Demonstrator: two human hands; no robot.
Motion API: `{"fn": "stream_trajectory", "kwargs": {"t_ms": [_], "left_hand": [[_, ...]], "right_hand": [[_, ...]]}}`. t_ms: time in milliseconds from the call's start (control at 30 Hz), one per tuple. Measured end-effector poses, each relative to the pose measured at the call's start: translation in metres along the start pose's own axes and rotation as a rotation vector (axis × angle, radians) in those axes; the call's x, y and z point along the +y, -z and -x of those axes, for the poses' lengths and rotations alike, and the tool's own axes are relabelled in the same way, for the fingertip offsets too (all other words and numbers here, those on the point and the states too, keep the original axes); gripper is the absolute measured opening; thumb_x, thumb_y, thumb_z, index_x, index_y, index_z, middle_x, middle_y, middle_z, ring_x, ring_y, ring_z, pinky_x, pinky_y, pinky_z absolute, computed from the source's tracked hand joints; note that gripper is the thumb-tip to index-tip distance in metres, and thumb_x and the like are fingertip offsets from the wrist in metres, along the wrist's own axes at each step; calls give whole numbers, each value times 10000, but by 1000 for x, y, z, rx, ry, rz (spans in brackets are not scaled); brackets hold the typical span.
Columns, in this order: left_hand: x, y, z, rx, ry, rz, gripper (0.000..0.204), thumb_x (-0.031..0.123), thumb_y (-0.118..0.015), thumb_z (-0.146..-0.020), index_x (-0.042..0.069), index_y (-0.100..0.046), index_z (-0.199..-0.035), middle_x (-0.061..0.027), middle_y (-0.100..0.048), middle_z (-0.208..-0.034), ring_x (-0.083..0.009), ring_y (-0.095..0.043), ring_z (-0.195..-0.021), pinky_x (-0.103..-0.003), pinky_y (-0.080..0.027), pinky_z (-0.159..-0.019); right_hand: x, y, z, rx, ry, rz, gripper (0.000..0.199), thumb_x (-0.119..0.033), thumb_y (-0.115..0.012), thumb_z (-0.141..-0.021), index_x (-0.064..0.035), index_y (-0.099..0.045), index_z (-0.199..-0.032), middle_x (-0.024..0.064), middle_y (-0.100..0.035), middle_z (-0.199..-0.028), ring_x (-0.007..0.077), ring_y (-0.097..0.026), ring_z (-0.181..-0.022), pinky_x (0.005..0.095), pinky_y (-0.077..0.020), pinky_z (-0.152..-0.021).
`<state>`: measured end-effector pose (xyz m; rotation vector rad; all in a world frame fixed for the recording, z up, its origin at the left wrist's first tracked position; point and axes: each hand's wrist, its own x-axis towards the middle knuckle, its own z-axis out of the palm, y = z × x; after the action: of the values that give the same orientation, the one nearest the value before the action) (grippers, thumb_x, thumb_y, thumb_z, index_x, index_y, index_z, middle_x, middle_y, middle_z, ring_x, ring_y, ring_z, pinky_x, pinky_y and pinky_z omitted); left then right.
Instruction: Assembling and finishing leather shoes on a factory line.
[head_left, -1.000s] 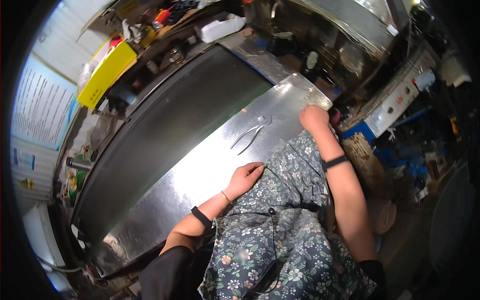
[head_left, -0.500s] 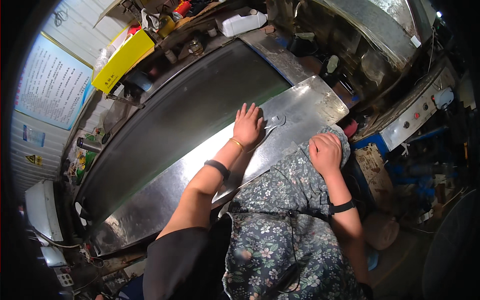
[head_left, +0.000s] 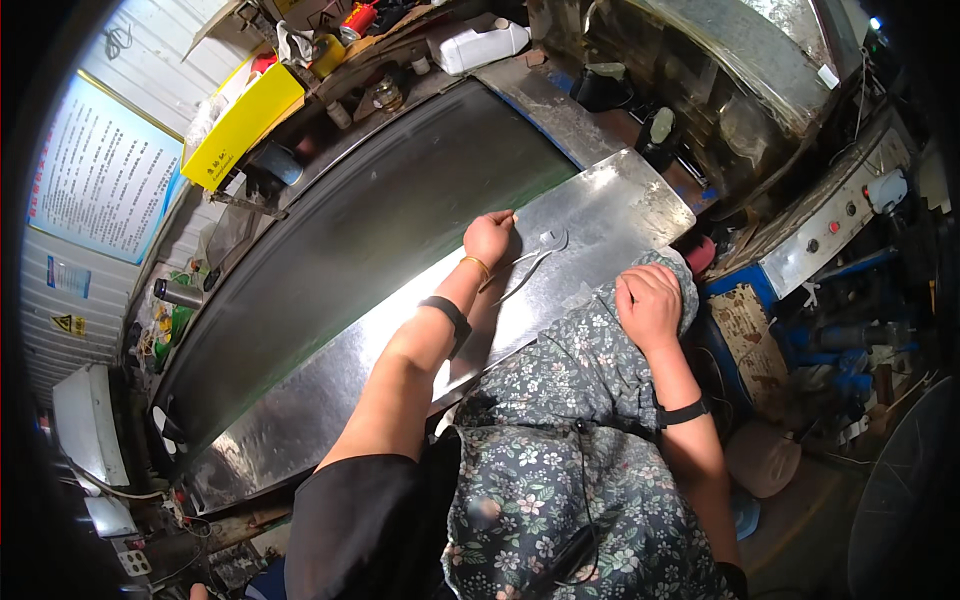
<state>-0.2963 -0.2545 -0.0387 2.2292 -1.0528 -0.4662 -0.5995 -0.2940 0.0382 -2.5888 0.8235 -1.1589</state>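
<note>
Above the seam between the dark belt [head_left: 400, 200] and the shiny metal plate [head_left: 610, 210], my left hand [head_left: 488, 238] is closed in a pinch. Whatever its fingertips hold, if anything, is too small to make out. Just right of it an adjustable wrench [head_left: 553, 240] lies on the plate, its handle pointing back toward me. My right hand [head_left: 652, 305] rests on the floral apron [head_left: 560, 390] over my knee, fingers laid over the cloth and holding nothing.
A yellow box [head_left: 240, 130] and a white plastic jug [head_left: 480, 45] stand along the far ledge. At right is a metal control panel [head_left: 835, 230] with buttons. A metal flask [head_left: 178, 292] lies beyond the belt's left side.
My left hand has gone from spread flat over the plate's edge to closed fingers, shifting slightly. My right hand and the wrench stay in place.
</note>
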Motion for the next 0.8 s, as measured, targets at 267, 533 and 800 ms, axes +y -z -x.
{"fn": "stream_trajectory", "kwargs": {"t_ms": [267, 533, 800], "left_hand": [[-8, -2, -22, -24, -41, -56, 278, 278, -676, -869, 95, -739, -1068, -146, -711, -1055, -314, -683, -953, -364, -516, -886], [-30, 0, 4, 178, -443, -213, 438, 208, -674, -856, 29, -623, -1253, -170, -604, -1305, -365, -520, -1244, -396, -406, -1068], [-19, 5, 23, 24, -575, -614, 541, 417, -496, -965, 81, -500, -1389, -83, -434, -1498, -340, -278, -1439, -530, -184, -1172]], "right_hand": [[0, 1, 2, -1, -16, -9, 99, -125, -661, -802, -51, -646, -738, 81, -690, -821, 274, -655, -844, 423, -475, -895], [0, -2, 3, 2, -12, -6, 91, -128, -661, -800, -58, -650, -743, 75, -689, -823, 271, -656, -852, 425, -473, -906], [-3, -2, 3, 1, -1, -19, 85, -129, -661, -801, -60, -655, -751, 74, -690, -827, 272, -655, -857, 425, -471, -908]]}}
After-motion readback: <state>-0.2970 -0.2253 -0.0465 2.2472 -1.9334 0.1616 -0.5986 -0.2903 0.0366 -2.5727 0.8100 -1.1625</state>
